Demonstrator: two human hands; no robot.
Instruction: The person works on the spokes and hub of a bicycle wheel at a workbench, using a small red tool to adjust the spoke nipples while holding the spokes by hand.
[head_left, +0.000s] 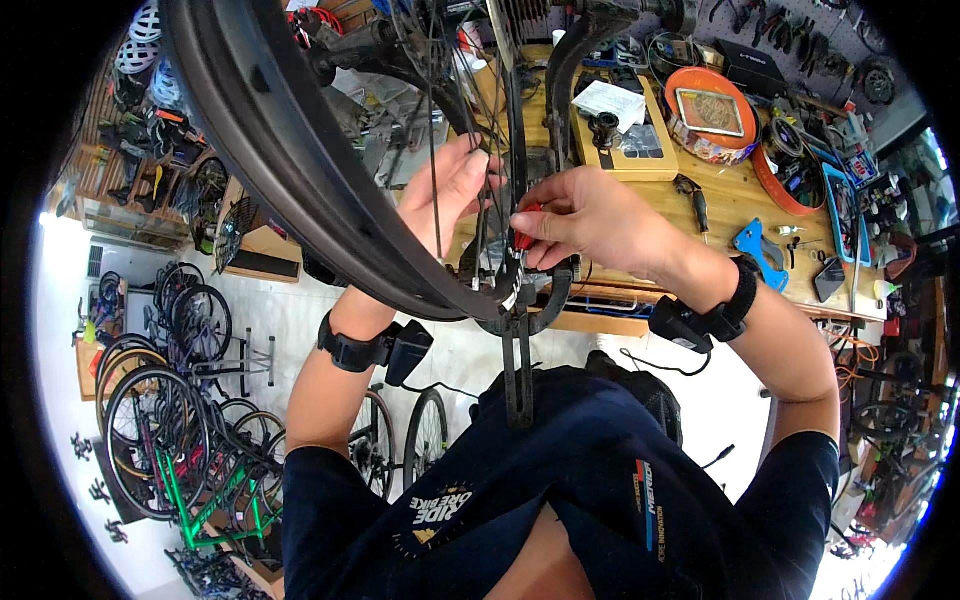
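A bicycle wheel with a deep black rim (290, 170) stands upright in front of me, held in a dark truing stand (518, 375). Thin spokes (435, 150) run up from the rim. My right hand (590, 222) pinches a small red spoke wrench (526, 228) between thumb and fingers, close against the rim's inner side. On the wheel's other side, my left hand (445, 190) is closed by the spokes, its thumb and curled fingers on one of them. Spokes and rim cover part of that hand.
Behind the wheel is a wooden workbench (735, 215) with a round orange tin (712, 112), a yellow box (640, 158), a blue tool (762, 252) and a black-handled tool (697, 203). Bicycles (190, 440) crowd the floor at left. Helmets (140, 52) hang far left.
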